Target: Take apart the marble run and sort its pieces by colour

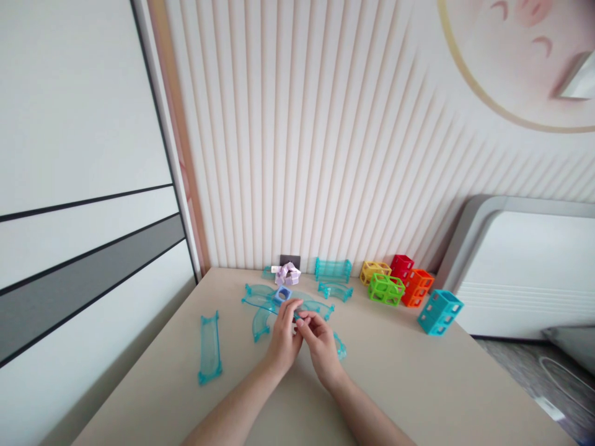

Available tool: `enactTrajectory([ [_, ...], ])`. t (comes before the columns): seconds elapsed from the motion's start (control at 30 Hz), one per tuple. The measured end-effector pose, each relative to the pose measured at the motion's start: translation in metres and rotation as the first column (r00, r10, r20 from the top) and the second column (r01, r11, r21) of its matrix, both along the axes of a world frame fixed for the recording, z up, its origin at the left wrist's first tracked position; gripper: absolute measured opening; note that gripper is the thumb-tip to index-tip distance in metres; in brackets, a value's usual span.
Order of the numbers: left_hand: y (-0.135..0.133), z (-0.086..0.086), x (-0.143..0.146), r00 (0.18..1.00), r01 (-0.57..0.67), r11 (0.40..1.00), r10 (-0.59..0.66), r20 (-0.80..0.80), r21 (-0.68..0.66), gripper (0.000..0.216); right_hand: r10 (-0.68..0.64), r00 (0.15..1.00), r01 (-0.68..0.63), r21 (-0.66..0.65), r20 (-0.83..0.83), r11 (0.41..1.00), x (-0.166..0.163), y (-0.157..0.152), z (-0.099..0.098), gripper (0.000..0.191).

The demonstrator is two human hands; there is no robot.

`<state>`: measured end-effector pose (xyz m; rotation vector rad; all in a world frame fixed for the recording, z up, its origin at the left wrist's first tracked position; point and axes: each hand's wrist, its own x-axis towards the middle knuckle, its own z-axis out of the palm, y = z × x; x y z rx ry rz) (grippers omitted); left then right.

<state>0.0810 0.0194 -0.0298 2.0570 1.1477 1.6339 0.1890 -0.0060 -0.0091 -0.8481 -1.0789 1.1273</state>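
Note:
My left hand point(286, 334) and my right hand point(320, 344) meet above the middle of the table, fingers bent and fingertips together. A bit of teal shows between the fingers, but what they hold is mostly hidden. Just beyond them sits a blue square block with a round hole point(282, 295). Around it lie translucent teal curved track pieces point(261, 323), partly covered by my hands. Another teal curved piece point(340, 347) peeks out to the right of my right hand.
A straight teal track point(211, 348) lies at the left. Near the wall are lilac blocks point(287, 274), a teal straight track point(333, 270) and a curved one point(335, 291). Yellow point(373, 271), green point(385, 289), red point(401, 266), orange point(417, 287) and blue point(439, 313) open-frame blocks stand at the right.

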Motion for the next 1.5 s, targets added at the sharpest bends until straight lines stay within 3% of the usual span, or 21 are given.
enactTrajectory([
  [0.2,0.003,-0.005,-0.002,0.998,-0.014,0.996,0.019,0.054,-0.091,0.039,-0.132,0.929,0.081,0.158,0.346,0.984,0.007,-0.002,0.000,0.034],
  [0.3,0.006,-0.004,-0.004,0.991,-0.060,0.987,0.077,0.111,-0.150,0.040,-0.304,0.796,0.187,0.265,0.523,0.946,0.020,-0.002,0.002,0.029],
  [0.4,0.008,-0.003,-0.005,0.988,-0.068,0.989,0.086,0.126,-0.134,0.037,-0.527,0.637,0.275,0.473,0.562,0.837,0.041,0.005,0.007,0.026],
  [0.47,0.009,-0.004,-0.006,0.992,-0.062,0.993,0.073,0.107,-0.099,0.037,-0.577,0.564,0.222,0.564,0.591,0.795,0.057,0.012,0.007,0.033],
  [0.6,0.009,-0.008,-0.005,0.997,-0.053,0.997,0.055,0.048,-0.053,0.037,-0.523,0.470,0.053,0.568,0.711,0.821,0.078,0.022,0.001,0.041],
  [0.77,0.010,-0.011,-0.002,0.994,-0.027,0.997,0.035,0.104,-0.076,0.052,-0.489,0.488,0.036,0.543,0.723,0.839,0.086,0.034,-0.006,0.034],
  [0.87,0.010,-0.011,0.000,0.988,-0.013,0.999,0.020,0.151,-0.048,0.061,-0.565,0.499,0.207,0.542,0.657,0.814,0.101,0.054,-0.008,0.038],
  [0.93,0.009,-0.011,0.001,0.993,0.004,1.000,-0.001,0.119,-0.029,0.058,-0.614,0.484,0.349,0.506,0.624,0.789,0.119,0.071,-0.011,0.044],
  [1.0,0.008,-0.013,0.001,0.998,0.025,1.000,-0.024,0.064,-0.019,0.054,-0.624,0.472,0.410,0.472,0.623,0.780,0.137,0.085,-0.015,0.050],
  [1.13,0.006,-0.019,0.001,0.995,0.079,0.997,-0.080,-0.063,-0.013,0.051,-0.598,0.471,0.414,0.436,0.648,0.799,0.161,0.100,-0.024,0.052],
  [1.27,0.009,-0.019,0.006,0.986,0.087,0.996,-0.090,-0.142,-0.027,0.050,-0.563,0.486,0.411,0.393,0.669,0.822,0.165,0.103,-0.031,0.050],
  [1.5,0.056,0.008,0.048,0.941,0.043,0.999,-0.048,-0.335,-0.020,0.058,-0.525,0.506,0.414,0.341,0.685,0.844,0.166,0.106,-0.035,0.047],
])
